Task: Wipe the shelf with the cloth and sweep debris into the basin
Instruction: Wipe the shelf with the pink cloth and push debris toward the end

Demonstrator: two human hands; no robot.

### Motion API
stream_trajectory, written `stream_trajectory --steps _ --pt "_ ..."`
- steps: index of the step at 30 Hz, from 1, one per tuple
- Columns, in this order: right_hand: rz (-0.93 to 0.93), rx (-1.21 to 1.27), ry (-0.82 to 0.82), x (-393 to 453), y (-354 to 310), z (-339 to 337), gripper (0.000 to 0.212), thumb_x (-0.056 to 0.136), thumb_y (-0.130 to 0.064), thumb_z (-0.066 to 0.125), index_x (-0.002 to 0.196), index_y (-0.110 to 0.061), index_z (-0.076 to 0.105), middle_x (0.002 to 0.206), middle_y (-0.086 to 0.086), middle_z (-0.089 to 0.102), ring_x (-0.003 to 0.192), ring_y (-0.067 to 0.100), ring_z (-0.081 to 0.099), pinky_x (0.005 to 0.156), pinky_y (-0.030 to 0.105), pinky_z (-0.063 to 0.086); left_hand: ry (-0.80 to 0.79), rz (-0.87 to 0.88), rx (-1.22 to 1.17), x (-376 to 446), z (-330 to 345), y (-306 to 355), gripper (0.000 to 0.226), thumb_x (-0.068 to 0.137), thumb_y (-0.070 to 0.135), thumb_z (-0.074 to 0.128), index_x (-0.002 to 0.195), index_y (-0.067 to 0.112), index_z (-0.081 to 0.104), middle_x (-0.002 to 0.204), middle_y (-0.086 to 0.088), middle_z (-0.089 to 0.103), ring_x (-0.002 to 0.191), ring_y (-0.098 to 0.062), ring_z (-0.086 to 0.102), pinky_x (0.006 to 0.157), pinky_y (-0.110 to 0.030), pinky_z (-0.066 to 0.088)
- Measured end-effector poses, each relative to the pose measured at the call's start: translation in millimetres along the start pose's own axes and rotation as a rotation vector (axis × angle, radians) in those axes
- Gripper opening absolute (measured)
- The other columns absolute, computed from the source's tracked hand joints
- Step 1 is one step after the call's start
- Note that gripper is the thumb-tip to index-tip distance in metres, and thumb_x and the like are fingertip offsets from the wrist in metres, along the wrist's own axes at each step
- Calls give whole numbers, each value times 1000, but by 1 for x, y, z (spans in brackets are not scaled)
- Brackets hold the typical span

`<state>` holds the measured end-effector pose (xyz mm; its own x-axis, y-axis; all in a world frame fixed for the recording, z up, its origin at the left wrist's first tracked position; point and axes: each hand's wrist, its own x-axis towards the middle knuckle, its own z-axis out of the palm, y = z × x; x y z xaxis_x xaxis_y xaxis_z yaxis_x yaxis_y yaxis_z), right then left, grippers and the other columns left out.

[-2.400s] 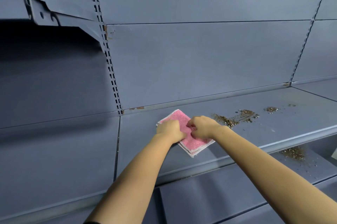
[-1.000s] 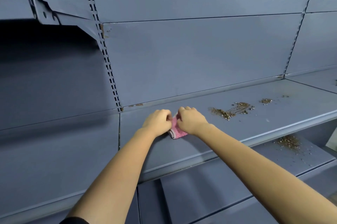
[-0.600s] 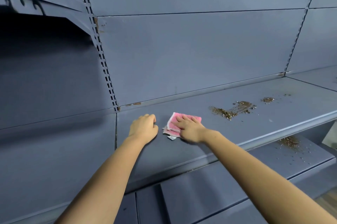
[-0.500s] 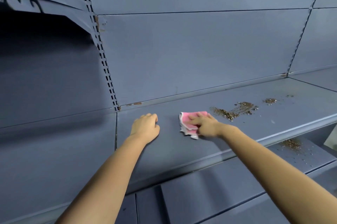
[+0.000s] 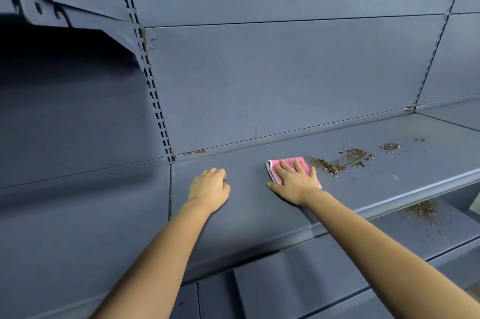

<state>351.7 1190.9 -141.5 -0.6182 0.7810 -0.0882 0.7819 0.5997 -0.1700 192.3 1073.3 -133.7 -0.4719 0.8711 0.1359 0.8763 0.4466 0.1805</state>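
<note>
A folded pink cloth (image 5: pixel 288 164) lies flat on the blue-grey shelf (image 5: pixel 249 204). My right hand (image 5: pixel 296 182) presses down on it with fingers spread, palm on the cloth's near half. Just right of the cloth, brown debris (image 5: pixel 342 161) is scattered along the shelf, with a smaller patch (image 5: pixel 390 147) farther right. My left hand (image 5: pixel 209 190) rests on the bare shelf to the left, fingers curled under, holding nothing. No basin is in view.
A lower shelf (image 5: pixel 389 238) at the bottom right carries more debris (image 5: pixel 422 209). A slotted upright (image 5: pixel 150 79) runs down the back panel on the left, with a shelf bracket (image 5: pixel 52 4) sticking out at the top left. A second upright (image 5: pixel 436 40) stands on the right.
Both hands folded the cloth small. Then my left hand let go and stayed on the shelf, while my right hand slid the cloth rightward up to the debris and flattened on it.
</note>
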Motion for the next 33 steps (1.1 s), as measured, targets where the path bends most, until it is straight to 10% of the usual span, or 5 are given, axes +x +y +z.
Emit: stream_trajectory --steps 9,13,18,28,33 --pt "-17 -2 141 0 -10 -4 43 84 -2 41 127 -7 44 143 9 42 138 27 29 117 40 21 7 6 0 -10 -5 -13 32 94 11 39 123 9 53 128 -5 56 118 -23 51 95 -30 40" --pt "-302 -52 180 -5 -63 1 50 77 6 46 122 -15 48 125 15 52 122 32 45 105 38 38 24 -24 13 -12 -10 -22 32 95 13 39 124 9 52 129 -5 55 120 -24 50 97 -32 39" --pt "-451 -39 10 1 -101 27 51 88 0 41 138 -2 34 146 17 33 139 30 25 116 36 20 31 -56 29 -8 -11 -28 30 96 17 40 122 10 53 128 -6 56 119 -24 51 96 -33 40" --pt "-106 95 133 20 52 -16 30 85 4 40 107 -6 57 134 15 49 127 25 44 103 25 31 -7 -28 41 7 2 -2 32 95 11 37 124 9 52 128 -5 56 118 -23 51 96 -32 40" --pt "22 162 125 23 103 -27 28 75 6 40 61 -18 39 89 5 45 90 24 47 81 26 38 -21 -18 56 7 5 15 32 95 11 36 123 8 52 127 -6 56 118 -25 51 96 -32 40"
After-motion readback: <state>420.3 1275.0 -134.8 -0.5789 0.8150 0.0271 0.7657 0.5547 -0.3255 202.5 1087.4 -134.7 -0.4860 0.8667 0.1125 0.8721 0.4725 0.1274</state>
